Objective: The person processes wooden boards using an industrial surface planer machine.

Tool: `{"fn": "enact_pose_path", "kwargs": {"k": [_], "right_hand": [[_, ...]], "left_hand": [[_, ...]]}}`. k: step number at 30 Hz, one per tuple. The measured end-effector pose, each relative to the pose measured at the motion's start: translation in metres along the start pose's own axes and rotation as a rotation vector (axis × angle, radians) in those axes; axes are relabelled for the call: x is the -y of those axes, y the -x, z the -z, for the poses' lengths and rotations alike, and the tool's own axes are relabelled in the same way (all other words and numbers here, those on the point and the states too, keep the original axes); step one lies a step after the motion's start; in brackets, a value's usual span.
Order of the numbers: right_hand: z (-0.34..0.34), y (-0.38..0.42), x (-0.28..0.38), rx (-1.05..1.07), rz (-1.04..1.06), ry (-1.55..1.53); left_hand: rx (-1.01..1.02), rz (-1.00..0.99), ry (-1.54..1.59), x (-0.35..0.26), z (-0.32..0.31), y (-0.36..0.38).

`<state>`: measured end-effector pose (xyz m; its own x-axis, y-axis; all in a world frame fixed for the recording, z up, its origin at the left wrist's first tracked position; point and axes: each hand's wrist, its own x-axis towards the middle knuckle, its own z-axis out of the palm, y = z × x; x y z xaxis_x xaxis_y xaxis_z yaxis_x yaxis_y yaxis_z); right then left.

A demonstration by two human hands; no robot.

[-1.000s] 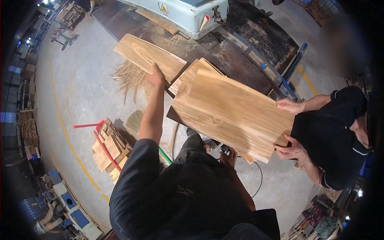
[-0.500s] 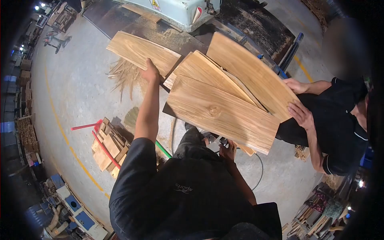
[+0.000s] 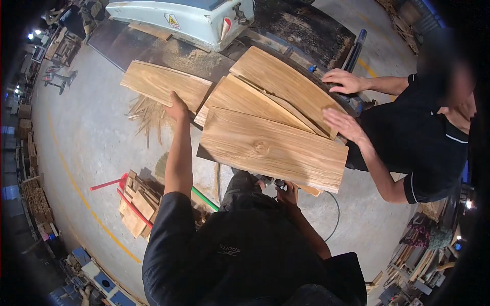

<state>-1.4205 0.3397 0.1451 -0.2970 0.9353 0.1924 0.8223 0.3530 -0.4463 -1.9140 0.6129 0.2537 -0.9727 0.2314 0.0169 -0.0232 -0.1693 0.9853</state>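
My left hand [image 3: 177, 108] grips the near edge of a short wooden board [image 3: 158, 81], its thumb on top and the fingers mostly hidden below. A second board edge shows along the far side of that one. To the right lie several overlapping boards, including a wide front board [image 3: 275, 150] with a knot and a rear board [image 3: 286, 86]. Down by my legs, my right hand [image 3: 289, 195] is closed around something dark, partly hidden below the front board; I cannot make out what it is.
A co-worker at the right has one hand [image 3: 343, 81] above the machine edge and another hand [image 3: 345, 125] at the rear board's end. A pale machine housing [image 3: 178, 20] stands behind, with sawdust [image 3: 189, 58] before it. Offcuts [image 3: 137, 204] and a red-handled tool [image 3: 133, 208] are on the floor.
The co-worker's raised board has come down left onto the other boards. One of their hands has let go of it. My hands keep their holds while the view has shifted slightly.
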Motion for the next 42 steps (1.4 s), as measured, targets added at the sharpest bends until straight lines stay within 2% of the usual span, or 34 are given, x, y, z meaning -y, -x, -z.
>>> {"fn": "enact_pose_path", "kwargs": {"k": [10, 15, 19, 22, 23, 27, 29, 33, 40, 42], "right_hand": [[0.012, -0.004, 0.002, 0.062, -0.004, -0.050], [0.012, -0.005, -0.003, 0.052, 0.118, 0.057], [0.015, -0.007, -0.001, 0.041, 0.131, 0.072], [0.016, -0.008, -0.001, 0.030, 0.108, 0.028], [0.018, -0.008, -0.001, 0.066, 0.110, 0.045], [0.019, -0.007, -0.002, 0.139, 0.067, 0.019], [0.022, -0.007, -0.001, 0.129, 0.080, 0.019], [0.023, -0.012, 0.003, 0.099, 0.103, 0.027], [0.034, -0.017, 0.006, 0.161, 0.104, 0.041], [0.025, -0.013, 0.001, 0.121, 0.105, 0.028]], "left_hand": [[-0.011, 0.066, 0.003, 0.015, 0.003, -0.011], [-0.054, 0.031, -0.157, 0.007, 0.003, -0.007], [-0.055, 0.066, -0.222, -0.019, 0.000, 0.007], [-0.082, 0.088, -0.354, -0.008, 0.003, -0.001], [-0.059, 0.065, -0.262, -0.005, 0.003, -0.005], [-0.043, 0.077, -0.252, 0.014, 0.004, -0.012], [-0.038, 0.034, -0.094, 0.016, 0.002, -0.015], [-0.016, 0.023, -0.098, 0.008, 0.002, -0.008], [0.005, 0.120, -0.166, 0.004, 0.001, -0.005], [0.031, 0.119, 0.053, 0.003, 0.000, -0.003]]}}
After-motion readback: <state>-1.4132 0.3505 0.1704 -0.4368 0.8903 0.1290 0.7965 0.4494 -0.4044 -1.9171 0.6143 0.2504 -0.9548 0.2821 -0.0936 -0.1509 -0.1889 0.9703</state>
